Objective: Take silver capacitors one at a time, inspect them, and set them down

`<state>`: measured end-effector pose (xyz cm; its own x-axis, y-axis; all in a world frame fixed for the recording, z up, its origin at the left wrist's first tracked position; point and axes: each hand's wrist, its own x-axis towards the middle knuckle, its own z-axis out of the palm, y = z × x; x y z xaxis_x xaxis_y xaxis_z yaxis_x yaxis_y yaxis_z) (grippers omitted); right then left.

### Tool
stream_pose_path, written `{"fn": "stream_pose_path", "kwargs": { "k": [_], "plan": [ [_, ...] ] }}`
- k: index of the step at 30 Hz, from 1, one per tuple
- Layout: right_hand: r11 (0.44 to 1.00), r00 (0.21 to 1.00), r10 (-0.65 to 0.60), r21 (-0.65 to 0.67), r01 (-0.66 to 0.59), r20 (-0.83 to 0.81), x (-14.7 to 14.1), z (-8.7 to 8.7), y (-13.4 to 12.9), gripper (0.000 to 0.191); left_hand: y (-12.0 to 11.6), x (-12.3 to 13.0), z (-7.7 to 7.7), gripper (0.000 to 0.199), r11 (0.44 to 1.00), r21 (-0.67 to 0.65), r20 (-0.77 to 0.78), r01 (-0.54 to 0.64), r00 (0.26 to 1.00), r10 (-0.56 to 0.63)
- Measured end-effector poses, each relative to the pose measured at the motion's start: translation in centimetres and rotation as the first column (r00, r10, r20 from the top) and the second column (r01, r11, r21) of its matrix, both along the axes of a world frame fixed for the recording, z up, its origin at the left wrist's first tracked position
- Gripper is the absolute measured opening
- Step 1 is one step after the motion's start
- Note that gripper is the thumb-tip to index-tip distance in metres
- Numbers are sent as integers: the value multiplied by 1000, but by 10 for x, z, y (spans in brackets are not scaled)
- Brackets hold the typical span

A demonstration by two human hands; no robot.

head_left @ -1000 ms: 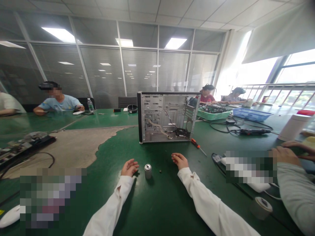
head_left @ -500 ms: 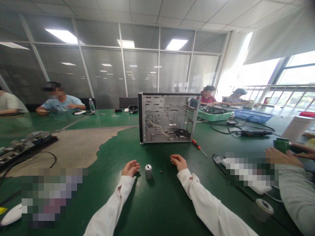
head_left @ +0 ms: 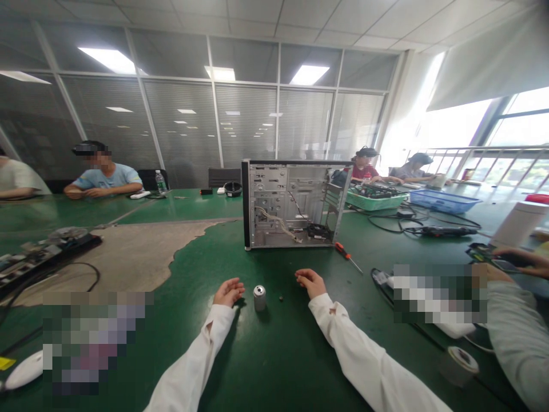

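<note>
Green tabletop (head_left: pixel 274 360), worn to a bare tan patch (head_left: pixel 107 257) toward its left side. Room has glass partitions (head_left: pixel 244 120) with slatted blinds behind them; windows (head_left: pixel 454 134) along the right. No lettering legible on anything at this resolution.

Left hand (head_left: pixel 229 292): open, fingers loosely spread, pinching nothing, resting near the tabletop's near edge. Right hand (head_left: pixel 311 283): same, open and empty.

Counts between the hands: one upright aluminium can (head_left: pixel 259 298), just beside the left hand; one small dark part (head_left: pixel 281 298), too small to identify, nearer the right hand.

Beyond them, one PC tower case (head_left: pixel 291 205) stands upright mid-table, side panel off, wires (head_left: pixel 274 218) visible inside. One screwdriver (head_left: pixel 348 257) with a red-orange handle lies just off its lower right corner.

Toward the far right corner: one green tray (head_left: pixel 375 200), one blue basket (head_left: pixel 444 201). Five other people around the table. At the right edge, a co-worker's hand (head_left: pixel 514 257) holds a circuit board (head_left: pixel 480 252).
</note>
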<state>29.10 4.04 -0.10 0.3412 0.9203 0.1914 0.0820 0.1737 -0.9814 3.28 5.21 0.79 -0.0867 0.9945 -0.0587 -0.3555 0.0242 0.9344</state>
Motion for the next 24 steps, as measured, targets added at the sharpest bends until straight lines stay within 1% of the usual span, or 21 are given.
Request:
{"fn": "stream_pose_path", "kwargs": {
  "k": [7, 10, 13, 18, 20, 22, 24],
  "plan": [
    [999, 993, 21, 28, -24, 118, -4, 2, -2, 23, 0, 0, 0, 29, 1000, -5, -1, 9, 1000, -9],
    [998, 979, 19, 52, -30, 201, -9, 5, -7, 26, 0, 0, 0, 28, 1000, -6, -10, 9, 1000, -9],
    [994, 952, -10, 106, -23, 305, -18, 11, -16, 23, 1, -1, -1, 28, 1000, -10, -25, 12, 1000, -12],
    [980, 888, -6, 181, -87, 459, -38, 22, -32, 17, 1, 0, 0, 28, 1000, -14, -47, 23, 999, -23],
    [974, 845, -7, 194, -115, 535, -45, 25, -37, 22, -1, 1, 1, 27, 1000, -8, -56, 16, 998, -17],
    [967, 782, -23, 211, -140, 623, -50, 26, -40, 30, -2, 2, 2, 26, 1000, -5, -64, 13, 998, -13],
    [957, 735, -57, 246, -152, 676, -54, 27, -43, 31, -3, 3, 3, 26, 1000, -1, -68, 12, 998, -12]
  ]
}}
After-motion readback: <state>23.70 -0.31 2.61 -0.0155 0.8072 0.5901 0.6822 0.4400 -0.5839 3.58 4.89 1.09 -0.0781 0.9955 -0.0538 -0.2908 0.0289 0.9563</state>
